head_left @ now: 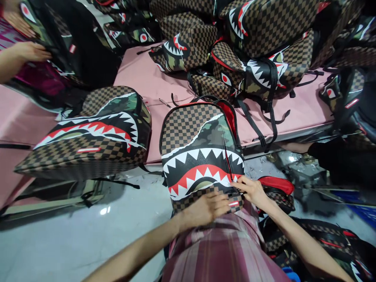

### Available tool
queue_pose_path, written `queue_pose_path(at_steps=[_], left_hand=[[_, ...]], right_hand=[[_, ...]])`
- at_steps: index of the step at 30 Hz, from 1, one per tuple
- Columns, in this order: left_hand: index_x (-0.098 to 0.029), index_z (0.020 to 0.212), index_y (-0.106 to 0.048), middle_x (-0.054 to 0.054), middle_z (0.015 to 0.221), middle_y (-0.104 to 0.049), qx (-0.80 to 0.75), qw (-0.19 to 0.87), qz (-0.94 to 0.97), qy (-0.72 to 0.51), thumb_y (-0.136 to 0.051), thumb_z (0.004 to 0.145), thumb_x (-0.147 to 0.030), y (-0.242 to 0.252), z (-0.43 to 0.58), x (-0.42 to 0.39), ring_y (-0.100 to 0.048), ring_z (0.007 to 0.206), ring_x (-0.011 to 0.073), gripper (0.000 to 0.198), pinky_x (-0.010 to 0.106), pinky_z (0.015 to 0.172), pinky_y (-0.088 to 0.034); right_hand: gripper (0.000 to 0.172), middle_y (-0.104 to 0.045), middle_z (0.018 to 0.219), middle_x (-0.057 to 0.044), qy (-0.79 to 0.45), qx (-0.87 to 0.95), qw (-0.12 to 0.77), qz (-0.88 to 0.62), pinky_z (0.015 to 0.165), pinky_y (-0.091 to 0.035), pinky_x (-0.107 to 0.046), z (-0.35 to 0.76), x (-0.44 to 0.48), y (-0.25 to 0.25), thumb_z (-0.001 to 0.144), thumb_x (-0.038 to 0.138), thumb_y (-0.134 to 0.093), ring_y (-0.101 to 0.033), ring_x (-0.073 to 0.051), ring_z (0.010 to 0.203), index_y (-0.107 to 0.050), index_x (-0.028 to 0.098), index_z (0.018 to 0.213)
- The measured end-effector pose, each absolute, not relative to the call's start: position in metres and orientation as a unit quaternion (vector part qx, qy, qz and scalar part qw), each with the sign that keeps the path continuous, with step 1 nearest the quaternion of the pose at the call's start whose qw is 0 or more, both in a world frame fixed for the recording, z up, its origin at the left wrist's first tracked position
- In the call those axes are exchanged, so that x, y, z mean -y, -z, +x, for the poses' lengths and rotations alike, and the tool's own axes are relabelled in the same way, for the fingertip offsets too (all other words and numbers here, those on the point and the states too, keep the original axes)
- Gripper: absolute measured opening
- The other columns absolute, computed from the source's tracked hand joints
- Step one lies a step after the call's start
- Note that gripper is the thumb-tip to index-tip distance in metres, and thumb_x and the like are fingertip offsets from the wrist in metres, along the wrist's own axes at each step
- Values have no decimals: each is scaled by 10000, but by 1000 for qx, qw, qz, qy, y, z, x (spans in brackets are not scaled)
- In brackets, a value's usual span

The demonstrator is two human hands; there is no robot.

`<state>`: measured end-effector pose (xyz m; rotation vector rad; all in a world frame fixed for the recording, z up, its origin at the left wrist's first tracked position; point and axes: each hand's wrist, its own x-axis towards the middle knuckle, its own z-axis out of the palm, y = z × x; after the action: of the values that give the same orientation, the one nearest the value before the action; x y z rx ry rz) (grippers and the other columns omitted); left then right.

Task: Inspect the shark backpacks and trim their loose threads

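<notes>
A backpack (192, 129) with a brown check, camouflage and shark-teeth print leans between my lap and the pink table edge. Its top is partly unzipped, showing red lining on the right side. My left hand (210, 207) lies fairly flat across the lower front, fingers stretched beside the small red label (234, 203). At the lower right of the front, my right hand (249, 190) is closed, thumb and fingers pinched together. A thin dark line, blurred, runs up the front from those fingertips; what they grip is too small to tell.
Similar backpacks lie on the pink table (135, 70), one at left (111, 129) and several piled behind. More bags (311, 235) are at my lower right. At upper left, another person's hand (35, 51) touches a dark backpack (79, 43). Straps (273, 109) hang over the table edge.
</notes>
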<state>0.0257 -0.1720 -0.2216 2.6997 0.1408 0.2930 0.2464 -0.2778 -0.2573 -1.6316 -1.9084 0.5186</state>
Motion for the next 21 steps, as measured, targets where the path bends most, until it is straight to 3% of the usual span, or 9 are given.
queue_pose_path(at_steps=[4,8,10,14,18,21], left_hand=[[-133,1311,-433,89,1379,-451,22,173,982,-69,-447,883,-464,247,33,212,-352,1310,215,541,399,1096,-270],[-143,1355,-367,62,1459,-323,19,167,985,-39,-385,925,-403,257,31,209,-215,1374,202,503,411,1120,-208],[-150,1363,-352,42,1471,-296,15,175,984,-32,-401,924,-353,260,30,207,-196,1380,193,487,408,1126,-188],[-148,1360,-355,32,1467,-305,7,193,981,-28,-420,911,-310,264,30,207,-206,1377,186,481,406,1128,-183],[-158,1346,-373,43,1441,-360,-5,203,978,-43,-400,918,-293,266,31,207,-250,1362,172,450,405,1118,-216],[-167,1348,-375,29,1435,-369,-14,207,977,-49,-379,921,-239,266,30,206,-256,1360,171,433,399,1116,-227]], right_hand=[[401,-603,842,-40,-187,709,356,-579,556,-427,-217,241,255,257,716,0,-413,-574,-130,679,-657,212,953],[207,-604,742,-27,-201,622,469,-594,620,-434,-257,249,199,239,774,77,-476,-567,-148,688,-648,191,775],[127,-579,697,-14,-197,588,485,-616,634,-417,-275,259,158,228,784,170,-547,-546,-154,672,-622,188,682],[159,-523,648,21,-177,525,508,-659,623,-378,-271,285,73,215,754,265,-597,-502,-141,646,-583,177,622],[186,-535,649,21,-159,485,501,-699,620,-375,-268,298,35,210,769,305,-591,-488,-127,624,-614,146,677],[176,-623,788,-12,-138,568,464,-665,681,-414,-278,296,52,209,814,278,-551,-564,-153,747,-671,152,785]])
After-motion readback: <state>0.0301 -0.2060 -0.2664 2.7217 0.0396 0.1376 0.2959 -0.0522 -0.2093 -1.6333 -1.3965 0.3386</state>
